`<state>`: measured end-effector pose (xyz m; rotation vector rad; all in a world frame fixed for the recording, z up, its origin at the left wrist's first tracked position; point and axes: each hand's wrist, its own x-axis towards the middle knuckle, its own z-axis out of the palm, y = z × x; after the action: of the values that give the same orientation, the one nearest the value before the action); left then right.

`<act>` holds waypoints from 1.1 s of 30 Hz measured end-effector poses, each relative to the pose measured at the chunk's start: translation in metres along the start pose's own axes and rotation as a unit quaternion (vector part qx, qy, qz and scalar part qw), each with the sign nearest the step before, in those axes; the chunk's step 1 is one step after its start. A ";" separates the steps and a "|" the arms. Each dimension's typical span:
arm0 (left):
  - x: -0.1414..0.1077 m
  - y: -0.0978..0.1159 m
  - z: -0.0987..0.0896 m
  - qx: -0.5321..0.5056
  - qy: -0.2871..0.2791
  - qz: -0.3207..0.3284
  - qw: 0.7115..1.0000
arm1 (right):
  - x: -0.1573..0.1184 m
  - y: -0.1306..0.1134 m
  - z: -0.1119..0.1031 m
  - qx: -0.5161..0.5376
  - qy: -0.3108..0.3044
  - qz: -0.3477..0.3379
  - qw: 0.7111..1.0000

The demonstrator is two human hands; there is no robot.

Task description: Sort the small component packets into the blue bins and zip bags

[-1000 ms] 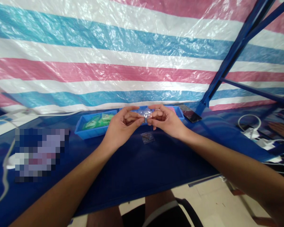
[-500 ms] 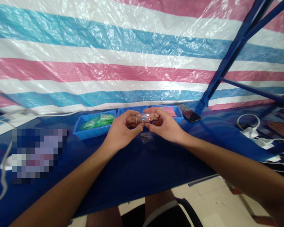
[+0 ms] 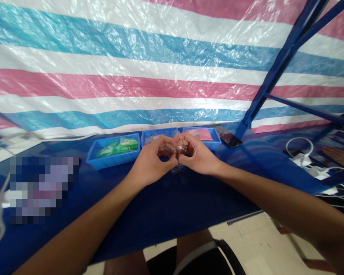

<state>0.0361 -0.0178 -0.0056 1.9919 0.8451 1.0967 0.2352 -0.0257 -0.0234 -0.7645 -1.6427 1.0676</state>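
Clear packet [image 3: 181,148]: between both hands, above the counter [image 3: 160,214], in front of the middle blue tray [image 3: 160,132]
Left hand [image 3: 150,162]: curled into a loop, thumb and fingertips clamped on the packet
Right hand [image 3: 203,156]: curled likewise, thumb and fingers clamped on it, fingertips near the left's
Second packet [image 3: 178,169]: on the counter, partly hidden

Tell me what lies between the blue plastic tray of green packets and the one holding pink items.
The head view shows a third blue rectangular plastic tray between them, partly hidden by the left hand.
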 end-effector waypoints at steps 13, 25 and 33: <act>0.001 -0.002 0.002 -0.029 0.031 -0.017 0.999 | 0.003 -0.002 -0.004 0.020 0.011 0.005 1.000; 0.003 -0.006 -0.010 0.028 0.071 0.076 0.994 | 0.006 0.006 -0.021 -0.116 0.061 -0.126 0.983; 0.003 -0.012 -0.013 0.093 0.080 0.040 0.992 | 0.006 0.008 -0.020 -0.096 0.052 -0.100 0.989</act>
<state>0.0236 -0.0054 -0.0090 2.1273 0.9892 1.2766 0.2525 -0.0121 -0.0257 -0.7493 -1.7082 0.7236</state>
